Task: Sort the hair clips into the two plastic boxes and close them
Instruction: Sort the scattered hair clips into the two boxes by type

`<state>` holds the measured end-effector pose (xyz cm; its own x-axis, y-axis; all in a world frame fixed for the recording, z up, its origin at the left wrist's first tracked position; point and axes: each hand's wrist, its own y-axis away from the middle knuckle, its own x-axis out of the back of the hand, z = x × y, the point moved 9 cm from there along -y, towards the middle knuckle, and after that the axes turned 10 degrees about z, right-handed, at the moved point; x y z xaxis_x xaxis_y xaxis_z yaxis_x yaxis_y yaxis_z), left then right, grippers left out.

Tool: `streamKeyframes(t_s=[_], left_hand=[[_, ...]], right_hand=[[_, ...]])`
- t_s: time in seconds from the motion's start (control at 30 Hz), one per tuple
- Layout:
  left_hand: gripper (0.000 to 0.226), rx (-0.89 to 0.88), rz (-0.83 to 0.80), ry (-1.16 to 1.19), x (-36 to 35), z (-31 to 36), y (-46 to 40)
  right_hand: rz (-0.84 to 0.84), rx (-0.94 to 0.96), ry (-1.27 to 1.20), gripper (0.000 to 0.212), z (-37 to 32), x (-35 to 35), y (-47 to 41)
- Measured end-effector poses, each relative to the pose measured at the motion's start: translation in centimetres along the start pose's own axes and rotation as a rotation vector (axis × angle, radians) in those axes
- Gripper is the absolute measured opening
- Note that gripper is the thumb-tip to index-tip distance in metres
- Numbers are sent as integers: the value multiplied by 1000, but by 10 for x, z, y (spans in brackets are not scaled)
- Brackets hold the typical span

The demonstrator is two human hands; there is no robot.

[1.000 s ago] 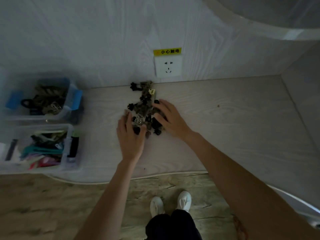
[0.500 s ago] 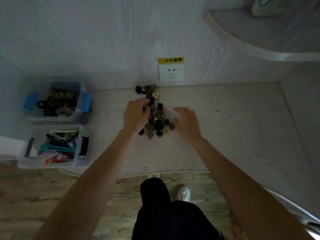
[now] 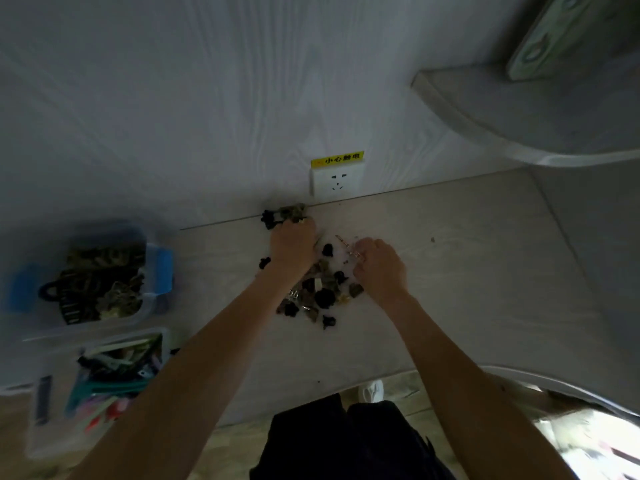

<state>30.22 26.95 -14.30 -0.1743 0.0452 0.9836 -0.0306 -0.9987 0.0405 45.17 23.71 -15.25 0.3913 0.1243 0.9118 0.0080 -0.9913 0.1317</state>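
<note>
A pile of dark hair clips (image 3: 320,296) lies on the pale tabletop (image 3: 467,289), and a few more clips (image 3: 285,213) sit against the wall. My left hand (image 3: 292,245) reaches over the far end of the pile, its fingers curled down onto the clips by the wall. To the right of the pile, my right hand (image 3: 379,268) has its fingers curled round a thin metal clip (image 3: 355,252). Two clear plastic boxes stand open at the left. The far box (image 3: 157,271) has blue latches and holds dark clips. The near box (image 3: 52,441) holds colourful clips.
A wall socket (image 3: 336,181) with a yellow label sits just behind the pile. A curved shelf (image 3: 519,133) juts out at the upper right. The table's front edge runs in front of my legs, and a white shoe (image 3: 372,391) shows on the floor.
My left hand has moved farther towards the wall, onto the far clips. My right hand has curled from flat on the table into a grip at the pile's right side. The camera has tilted up.
</note>
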Motion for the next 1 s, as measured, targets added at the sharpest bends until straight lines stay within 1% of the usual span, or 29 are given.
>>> streamKeyframes(t_s=[0.1,0.17,0.27,0.33,0.37,0.43,0.47,0.5,0.57,0.67,0.77,0.83,0.9,1.0], left_hand=[[19,-8,-74,91,-5,-9,2],[22,0,-60,237,1,-13,6],[25,6,68,497,26,-17,18],[25,67,143,629,38,-27,31],[24,104,175,653,40,-34,39],[21,167,221,628,40,-45,53],[20,189,229,598,37,-48,58],[21,189,222,546,34,-47,62],[23,130,165,412,27,-38,63],[26,13,72,265,17,-27,63],[45,-20,-27,170,3,-30,73],[48,-11,10,180,0,-35,83],[44,5,78,233,0,-42,91],[36,93,165,281,2,-63,97]], right_hand=[[-35,-49,63,29,6,-1,3],[-70,-60,94,31,6,-2,7],[-85,-88,95,31,9,2,10],[-89,-112,62,31,12,3,12],[-89,-118,64,30,15,3,14],[-82,-170,98,29,23,4,17],[-78,-230,103,30,29,5,20],[-74,-298,94,31,35,6,22],[-36,-397,55,34,44,6,26],[23,-442,-40,36,38,4,23],[-6,-466,-147,49,20,-5,11],[-16,-423,-135,55,3,-8,0],[-34,-368,-107,49,-8,-9,-8],[-81,-293,-111,25,-14,-15,-7]])
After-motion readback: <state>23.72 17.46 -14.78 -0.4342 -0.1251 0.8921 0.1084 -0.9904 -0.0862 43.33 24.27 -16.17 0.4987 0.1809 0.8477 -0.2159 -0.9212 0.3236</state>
